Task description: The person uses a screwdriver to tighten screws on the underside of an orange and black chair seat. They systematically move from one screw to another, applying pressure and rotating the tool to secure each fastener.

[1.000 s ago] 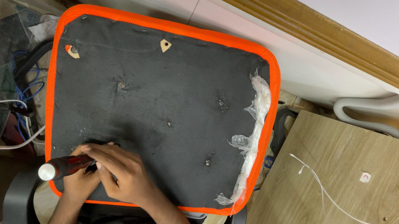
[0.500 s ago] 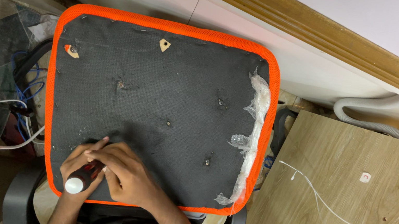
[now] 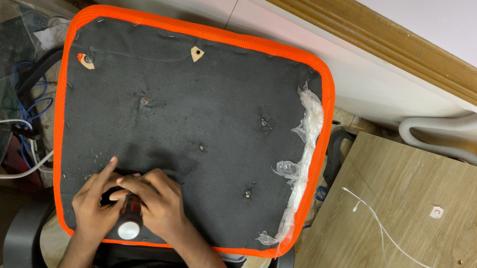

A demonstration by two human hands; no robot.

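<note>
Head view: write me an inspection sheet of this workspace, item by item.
Surface: dark fabric seat panel with orange mesh edge, lying flat, underside up.
Job's things: screwdriver with dark handle and pale end cap, standing near the panel's lower left.
Clutter: torn clear plastic wrap along the right edge; crumpled paper at upper left.
Grips: left hand beside the screwdriver, index finger stretched on the fabric; right hand wrapped around its handle.
Cables: blue wires at left; white cords across the wooden board.
Surroundings: white wall, wooden trim, grey hose.
</note>
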